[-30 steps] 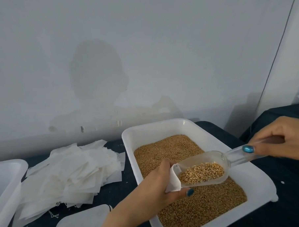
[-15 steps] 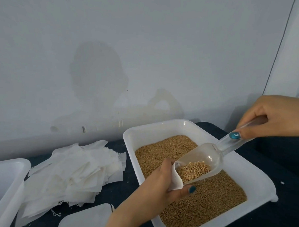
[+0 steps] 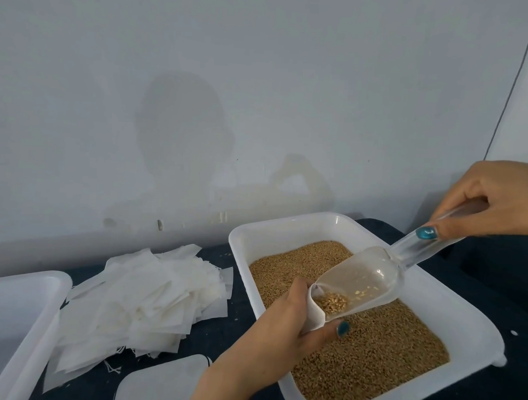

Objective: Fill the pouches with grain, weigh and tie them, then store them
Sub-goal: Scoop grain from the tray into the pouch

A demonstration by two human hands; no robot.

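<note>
Flat white lid at 6 o'clock, nearest. L hand just past it, fingers + thumb curled round small white pouch, held over grain tray at 4-5 o'clock. Clear scoop tilted down, lip in pouch mouth, little grain at lip. Spare pouches piled at 8 o'clock. R hand at 3 o'clock, fingers pinching scoop handle.

Soft even light, faint shadows on wall, edges seemingly bowed

My left hand curls round the pouch — my right hand, held higher, pinches the scoop handle.
</note>
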